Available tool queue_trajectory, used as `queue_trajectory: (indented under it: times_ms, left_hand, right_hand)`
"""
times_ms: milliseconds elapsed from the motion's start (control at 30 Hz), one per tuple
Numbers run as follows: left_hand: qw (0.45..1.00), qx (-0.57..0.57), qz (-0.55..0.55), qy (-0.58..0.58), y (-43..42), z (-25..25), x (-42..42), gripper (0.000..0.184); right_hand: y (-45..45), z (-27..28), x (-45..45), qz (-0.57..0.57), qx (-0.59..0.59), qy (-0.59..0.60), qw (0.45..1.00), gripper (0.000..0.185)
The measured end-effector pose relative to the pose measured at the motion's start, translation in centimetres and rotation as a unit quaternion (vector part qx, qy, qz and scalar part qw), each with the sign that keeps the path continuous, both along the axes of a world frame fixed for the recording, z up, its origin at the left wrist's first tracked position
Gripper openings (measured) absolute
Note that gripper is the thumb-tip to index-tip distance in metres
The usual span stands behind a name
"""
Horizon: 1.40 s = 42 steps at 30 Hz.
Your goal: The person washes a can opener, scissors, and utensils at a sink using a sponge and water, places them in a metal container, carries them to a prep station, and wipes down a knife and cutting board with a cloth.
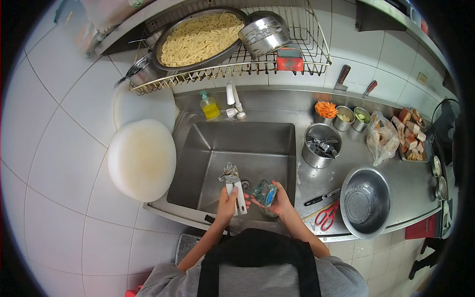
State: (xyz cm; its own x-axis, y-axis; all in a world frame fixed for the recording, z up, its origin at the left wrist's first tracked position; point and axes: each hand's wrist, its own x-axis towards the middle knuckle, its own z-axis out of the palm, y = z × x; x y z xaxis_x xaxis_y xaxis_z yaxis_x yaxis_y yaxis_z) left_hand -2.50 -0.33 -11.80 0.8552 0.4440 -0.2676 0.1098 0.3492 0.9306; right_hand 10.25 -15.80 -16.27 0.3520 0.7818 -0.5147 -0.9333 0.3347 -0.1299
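Tool with white handles [240,194] is held over the sink [247,136], near the centre of the frame, its metal head pointed up the frame. It is gripped by the left hand [228,203], with the thumb pressed along one handle and the fingers curled beneath. A greenish scrubbing pad [265,193] with a blue patch is pinched between the thumb and fingers of the right hand [284,202]; tool and pad are apart. Whether sharp edges are carried on the tool's head cannot be made out at this size.

Several hazards are noted. Should the pad be rubbed hard against the metal head, fibres could be snagged or fingertips nicked. Should either grip be loosened, the held item could be dropped near the drain [245,184]. Red-handled scissors [328,214] are left close to the counter's front edge, lower right of centre, beside a black-handled utensil [319,199]; either could be knocked by the right elbow if it were swung outward. At the top of the frame, a steel pot [266,39] is tilted against the noodle dish [228,52] on the wire rack [198,75], and could be dislodged if the rack were bumped.
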Motion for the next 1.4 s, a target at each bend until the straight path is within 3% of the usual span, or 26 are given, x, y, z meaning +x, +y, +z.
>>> queue_trajectory:
  times_ms: [200,433,500,567,633,700,800,833,933,1033,1067,1100,1167,1267,1367,1400]
  left_hand:
    - [0.998,0.037,-0.021,-0.044,0.0,1.0,0.7,0.025]
    - [0.992,0.082,-0.054,-0.074,0.0,2.2,1.0,0.026]
    - [0.993,0.085,-0.056,-0.062,-0.3,2.8,1.4,0.024]
    - [0.986,0.157,-0.038,-0.040,-0.2,1.8,2.1,0.021]
    - [0.969,0.239,-0.043,-0.033,-0.4,1.5,2.2,0.015]
    - [0.939,0.334,-0.068,-0.041,-0.5,1.5,2.0,0.006]
    - [0.997,0.042,-0.022,-0.053,-0.7,3.2,1.3,0.012]
    - [0.997,0.049,-0.018,-0.057,-0.4,3.8,1.1,0.015]
    - [0.996,0.051,-0.001,-0.074,1.0,4.5,1.0,0.021]
    - [0.997,0.069,-0.002,-0.046,0.7,3.4,1.6,0.020]
    - [0.996,0.090,0.005,-0.015,0.1,2.9,1.9,0.022]
    - [0.978,0.209,-0.006,0.015,-0.1,2.7,1.9,0.014]
    - [0.943,0.328,-0.054,-0.023,-0.8,2.4,1.6,0.008]
    - [0.969,0.234,-0.073,-0.023,-0.4,1.8,1.5,0.017]
    - [0.994,0.076,-0.057,-0.049,-0.7,4.5,1.1,0.019]
    - [0.991,0.100,-0.063,-0.054,-0.2,4.5,1.2,0.022]
  right_hand:
    - [0.3,0.3,2.7,0.001,0.078,-0.160,0.984,0.036]
    - [0.2,6.1,2.6,-0.101,-0.035,-0.349,0.931,0.036]
    - [1.2,6.3,1.4,-0.136,-0.116,-0.579,0.796,0.034]
    - [1.8,9.3,-1.0,-0.181,-0.196,-0.761,0.592,0.024]
    - [2.3,10.5,-2.7,-0.169,-0.213,-0.849,0.453,0.018]
    - [2.3,9.1,-2.1,-0.161,-0.258,-0.847,0.436,0.015]
    - [1.2,6.6,0.9,-0.180,-0.324,-0.833,0.411,0.013]
    - [0.7,6.4,1.7,-0.190,-0.347,-0.825,0.404,0.013]
    - [0.4,6.7,2.2,-0.201,-0.311,-0.755,0.541,0.013]
    - [1.3,9.5,0.3,-0.199,-0.217,-0.743,0.601,0.014]
    - [1.7,9.5,-0.2,-0.196,-0.221,-0.783,0.547,0.015]
    - [2.0,9.9,-0.9,-0.190,-0.213,-0.818,0.499,0.015]
    - [2.5,10.3,-2.3,-0.160,-0.194,-0.858,0.448,0.014]
    - [2.1,8.2,-1.3,-0.189,-0.298,-0.826,0.440,0.013]
    - [0.3,5.4,1.3,-0.175,-0.344,-0.803,0.454,0.014]
    - [0.1,5.1,1.7,-0.190,-0.325,-0.787,0.489,0.014]
